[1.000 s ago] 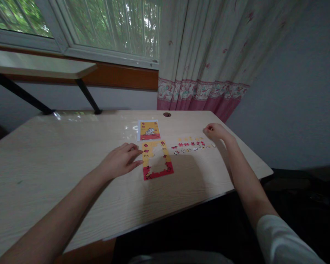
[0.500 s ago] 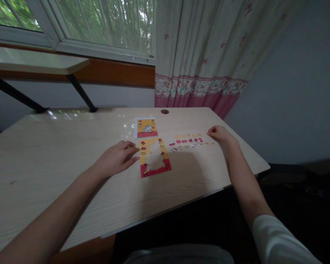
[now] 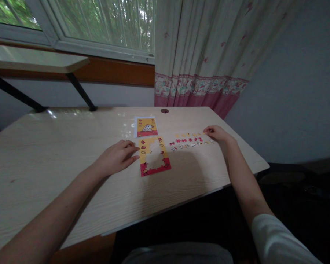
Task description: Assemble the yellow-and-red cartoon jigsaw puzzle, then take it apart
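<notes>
On the desk lies a partly filled jigsaw puzzle (image 3: 155,171), a yellow and red border around a bare middle. My left hand (image 3: 119,157) rests at its left edge, thumb and fingers apart and holding nothing. Right of the puzzle, loose pieces lie in rows: yellow ones at the back, red pieces (image 3: 184,140) in the middle, white and mixed pieces (image 3: 185,146) in front. My right hand (image 3: 216,133) pinches what looks like a yellow puzzle piece (image 3: 204,132) at the right end of the back row. Behind the puzzle lies a picture card (image 3: 147,127) showing a white animal.
The pale wooden desk (image 3: 57,154) has a round cable hole (image 3: 164,110) near its back edge. A raised shelf (image 3: 38,59) on dark legs stands at the back left. A curtain (image 3: 198,66) hangs behind the desk beside the window.
My right hand has moved a little left, its fingertips now at the end of the yellow row, where a bit of yellow shows. My left hand has stayed in place.
</notes>
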The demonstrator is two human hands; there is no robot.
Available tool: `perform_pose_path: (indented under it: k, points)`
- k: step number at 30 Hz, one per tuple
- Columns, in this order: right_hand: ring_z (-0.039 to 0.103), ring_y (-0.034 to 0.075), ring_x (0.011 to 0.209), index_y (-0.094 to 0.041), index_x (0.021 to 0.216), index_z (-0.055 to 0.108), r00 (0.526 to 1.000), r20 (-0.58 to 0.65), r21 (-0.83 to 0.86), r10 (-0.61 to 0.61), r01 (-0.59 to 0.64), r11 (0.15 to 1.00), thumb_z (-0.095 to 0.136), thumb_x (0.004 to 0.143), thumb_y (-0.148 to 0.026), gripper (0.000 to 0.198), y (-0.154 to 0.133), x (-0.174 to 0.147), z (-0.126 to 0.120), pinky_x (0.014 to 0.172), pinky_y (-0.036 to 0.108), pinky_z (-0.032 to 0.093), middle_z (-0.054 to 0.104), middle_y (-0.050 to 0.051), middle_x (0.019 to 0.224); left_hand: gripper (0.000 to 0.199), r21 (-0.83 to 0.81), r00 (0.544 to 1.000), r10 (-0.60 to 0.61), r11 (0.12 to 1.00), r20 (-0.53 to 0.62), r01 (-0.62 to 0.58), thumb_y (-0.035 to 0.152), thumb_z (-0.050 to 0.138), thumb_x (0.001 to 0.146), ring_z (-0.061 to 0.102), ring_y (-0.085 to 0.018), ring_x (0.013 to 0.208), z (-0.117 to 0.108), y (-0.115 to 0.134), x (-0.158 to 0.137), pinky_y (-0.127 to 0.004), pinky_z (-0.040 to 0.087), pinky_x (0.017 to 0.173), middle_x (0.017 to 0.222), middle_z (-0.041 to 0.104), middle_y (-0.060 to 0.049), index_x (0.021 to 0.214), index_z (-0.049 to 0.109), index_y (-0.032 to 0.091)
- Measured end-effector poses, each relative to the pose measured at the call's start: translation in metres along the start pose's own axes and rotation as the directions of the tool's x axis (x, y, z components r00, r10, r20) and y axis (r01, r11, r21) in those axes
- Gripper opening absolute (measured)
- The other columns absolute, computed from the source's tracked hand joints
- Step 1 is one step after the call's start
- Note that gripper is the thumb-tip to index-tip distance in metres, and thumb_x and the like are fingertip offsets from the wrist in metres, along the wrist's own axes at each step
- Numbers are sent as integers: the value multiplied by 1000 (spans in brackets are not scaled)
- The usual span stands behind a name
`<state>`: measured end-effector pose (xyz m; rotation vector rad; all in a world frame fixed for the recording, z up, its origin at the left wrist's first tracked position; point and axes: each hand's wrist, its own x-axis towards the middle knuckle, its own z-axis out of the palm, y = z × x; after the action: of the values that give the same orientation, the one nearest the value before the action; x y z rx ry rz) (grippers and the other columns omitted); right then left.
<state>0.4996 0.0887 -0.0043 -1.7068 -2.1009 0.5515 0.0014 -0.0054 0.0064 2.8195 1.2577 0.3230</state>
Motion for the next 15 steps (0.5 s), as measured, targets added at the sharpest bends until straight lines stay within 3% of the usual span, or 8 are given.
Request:
perform_pose_path:
  k: [9,15]
  points:
    - [50,11,59,-13,86,69,999,3,54,52,-52,997,58,73,-27,22,1,-3,-6,56,22,40,63,3,69,47,14,1000,10,1000,9,-10,47,38,93,57,-26,98,1,-2,0,-41,48,87,106,59,-14,113,64,13]
    - [50,11,59,-15,77,66,993,-17,104,119,-117,988,62,66,-30,19,17,-8,-15,58,23,41,62,2,67,47,15,1000,1,1000,11,-1,46,37,93,56,-26,98,0,-1,0,-41,48,87,106,59,-14,113,64,14]
